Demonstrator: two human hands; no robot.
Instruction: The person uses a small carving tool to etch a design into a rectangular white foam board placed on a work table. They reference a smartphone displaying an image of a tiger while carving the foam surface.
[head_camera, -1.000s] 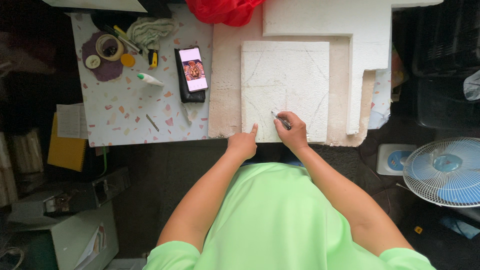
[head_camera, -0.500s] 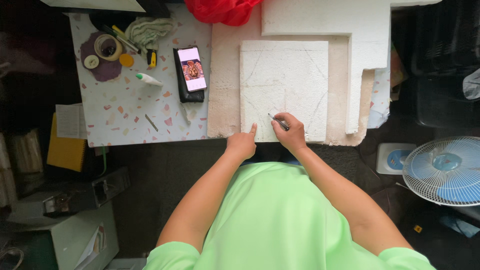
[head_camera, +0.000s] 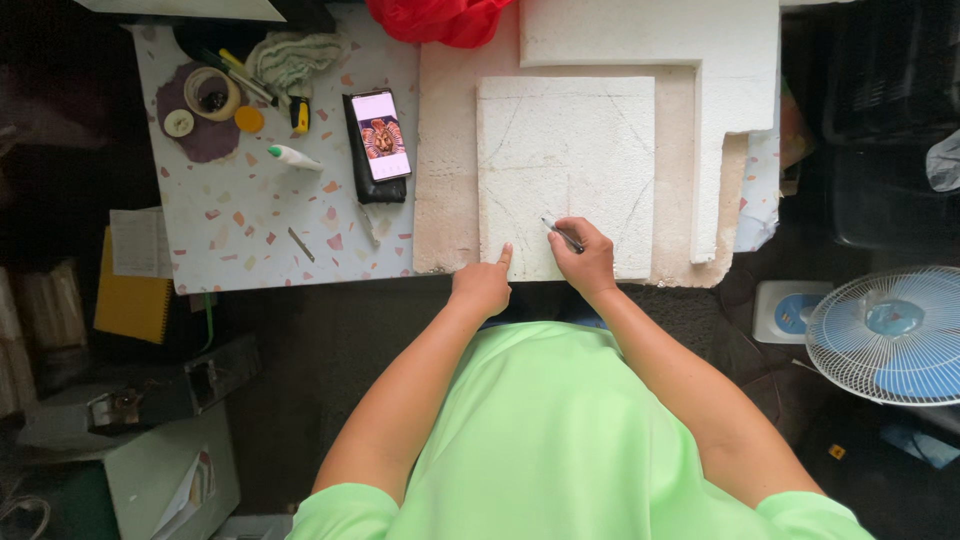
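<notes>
Right hand (head_camera: 588, 262) closed in a writing grip around a pen (head_camera: 563, 235), tip pressed down on the near part of a white foam board (head_camera: 566, 150), close to the board's near edge. Left hand (head_camera: 483, 287) mostly curled, holding nothing, only the forefinger stretched out and its tip resting on the board's near left corner. Faint drawn lines crossing the board's face. Board lying flat on a larger tan slab (head_camera: 445, 170), which sits on the right half of a speckled surface (head_camera: 240, 215). A bigger white foam piece (head_camera: 700, 50) with a stepped cut lying at the far right, partly over the slab. A red bag (head_camera: 440, 18) at the far edge, between the two foam pieces and the surface's left half. To the left of the slab, a phone (head_camera: 380, 135) with its screen lit, propped on a dark case. Further left, a small white glue bottle (head_camera: 293, 157), a roll of tape (head_camera: 212, 92), an orange cap (head_camera: 249, 119) and a crumpled cloth (head_camera: 290, 55). A yellow notebook (head_camera: 130, 295) off the surface's left side, lower down. A light blue fan (head_camera: 890, 335) on the floor at the right.
</notes>
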